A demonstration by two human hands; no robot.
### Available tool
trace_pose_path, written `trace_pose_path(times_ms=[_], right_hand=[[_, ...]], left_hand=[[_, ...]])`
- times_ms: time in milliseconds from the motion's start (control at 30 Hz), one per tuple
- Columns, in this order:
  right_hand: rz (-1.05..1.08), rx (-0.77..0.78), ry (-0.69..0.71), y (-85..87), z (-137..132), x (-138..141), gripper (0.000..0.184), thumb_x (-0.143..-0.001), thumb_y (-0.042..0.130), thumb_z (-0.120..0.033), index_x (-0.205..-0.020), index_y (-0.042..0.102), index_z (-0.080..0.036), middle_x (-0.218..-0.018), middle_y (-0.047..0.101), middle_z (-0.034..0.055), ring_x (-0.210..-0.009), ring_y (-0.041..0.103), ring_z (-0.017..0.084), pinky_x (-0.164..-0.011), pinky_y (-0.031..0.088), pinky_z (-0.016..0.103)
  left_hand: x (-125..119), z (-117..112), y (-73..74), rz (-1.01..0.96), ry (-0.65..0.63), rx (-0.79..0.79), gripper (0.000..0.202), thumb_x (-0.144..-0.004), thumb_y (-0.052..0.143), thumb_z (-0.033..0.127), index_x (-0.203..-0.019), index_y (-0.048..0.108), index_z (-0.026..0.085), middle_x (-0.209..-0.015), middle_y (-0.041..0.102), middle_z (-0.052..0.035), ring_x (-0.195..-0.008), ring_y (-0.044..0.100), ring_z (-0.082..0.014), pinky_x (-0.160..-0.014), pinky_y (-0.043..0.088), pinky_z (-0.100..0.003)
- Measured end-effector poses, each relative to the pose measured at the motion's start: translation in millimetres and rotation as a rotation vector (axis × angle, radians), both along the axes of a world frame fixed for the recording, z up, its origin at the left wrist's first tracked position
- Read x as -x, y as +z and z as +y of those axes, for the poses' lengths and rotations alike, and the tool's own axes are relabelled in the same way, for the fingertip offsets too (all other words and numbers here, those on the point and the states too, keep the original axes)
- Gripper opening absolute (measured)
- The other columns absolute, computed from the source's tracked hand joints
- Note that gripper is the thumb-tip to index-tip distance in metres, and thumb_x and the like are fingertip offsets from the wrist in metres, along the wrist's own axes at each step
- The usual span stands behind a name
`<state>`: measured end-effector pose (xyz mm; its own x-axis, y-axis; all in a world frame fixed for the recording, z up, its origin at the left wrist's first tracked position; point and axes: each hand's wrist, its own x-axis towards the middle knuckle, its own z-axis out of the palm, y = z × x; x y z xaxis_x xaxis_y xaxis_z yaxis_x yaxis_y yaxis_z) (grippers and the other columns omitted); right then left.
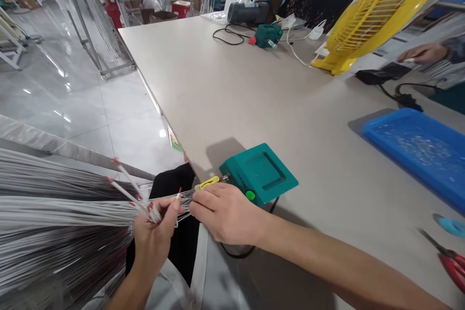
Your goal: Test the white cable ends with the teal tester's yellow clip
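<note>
Glossy floor tiles (119, 140) lie beyond the left hand (156, 227), bounded by the slanting edge of the worktop (203, 82), which ends close by the right hand (225, 213). Past the right hand, a broad stretch of worktop runs forward to one yellow fan (378, 9) and rightward to one blue tray (374, 126). One green device (240, 169), with one green button (250, 195), sits just ahead of the right hand.

Many white wires (65, 210), too many to count, spread left of the left hand, their long axis running sideways toward both hands. The left hand is closed around several short wires (154, 214); two red-tipped ends stick out farthest, pointing forward and left, while one more red tip rises from the thumb and finger. The right hand is curled, its fingertips at the strands beside one slender yellow piece (209, 183) aimed at the device; whether it grips them I cannot tell. Well to its right lies one red-handled tool (452, 266).
</note>
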<state>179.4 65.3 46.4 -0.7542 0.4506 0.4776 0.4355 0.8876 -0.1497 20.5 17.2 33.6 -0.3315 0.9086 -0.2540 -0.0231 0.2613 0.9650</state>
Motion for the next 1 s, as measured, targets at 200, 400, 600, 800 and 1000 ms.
trace_pose_path(times_ms=[200,400,600,800,1000], right_hand=[[0.317,0.559,-0.194,8.6,-5,-1,0.019,-0.087,0.043,-0.020,-0.096,0.059,-0.012,-0.088,0.062,0.0092,-0.079,0.057,0.015,-0.067,0.048,0.026],[0.258,0.586,-0.051,7.1,2,12,0.021,-0.087,0.043,-0.018,-0.083,0.062,-0.014,-0.077,0.063,0.0052,-0.076,0.057,0.012,-0.063,0.045,0.021],[-0.101,0.074,-0.049,2.3,5,5,0.018,-0.078,0.044,-0.016,-0.068,0.059,-0.014,-0.066,0.056,0.0038,-0.055,0.049,0.014,-0.051,0.037,0.028],[-0.026,0.124,-0.137,10.6,1,-11,0.021,-0.082,0.041,-0.015,-0.072,0.060,-0.014,-0.071,0.060,0.0048,-0.062,0.054,0.014,-0.056,0.040,0.026],[0.026,0.459,-0.229,21.7,1,-7,0.020,-0.086,0.043,-0.021,-0.093,0.062,-0.015,-0.086,0.061,0.0061,-0.073,0.057,0.013,-0.062,0.043,0.023]], left_hand=[[2,-4,-4.9,-0.023,-0.039,-0.014,0.023,-0.069,0.067,0.036,-0.070,0.067,0.013,-0.051,0.053,0.0015,-0.041,0.038,-0.0077,-0.037,0.029,-0.020],[5,-7,-3.5,0.083,-0.212,-0.057,0.014,-0.073,0.065,0.030,-0.072,0.068,0.016,-0.056,0.058,-0.0001,-0.054,0.052,-0.0126,-0.051,0.042,-0.021],[6,-6,-13.5,0.061,-0.260,0.046,0.019,-0.075,0.062,0.033,-0.070,0.065,0.015,-0.047,0.051,0.0029,-0.040,0.039,-0.0073,-0.039,0.032,-0.018],[2,-3,-9.9,0.024,-0.178,0.108,0.021,-0.073,0.064,0.034,-0.074,0.064,0.013,-0.057,0.059,0.0003,-0.038,0.037,-0.0058,-0.035,0.031,-0.018],[0,-2,-2.2,-0.006,-0.184,0.082,0.019,-0.073,0.064,0.033,-0.073,0.064,0.014,-0.057,0.059,0.0001,-0.040,0.038,-0.0060,-0.036,0.030,-0.017]])
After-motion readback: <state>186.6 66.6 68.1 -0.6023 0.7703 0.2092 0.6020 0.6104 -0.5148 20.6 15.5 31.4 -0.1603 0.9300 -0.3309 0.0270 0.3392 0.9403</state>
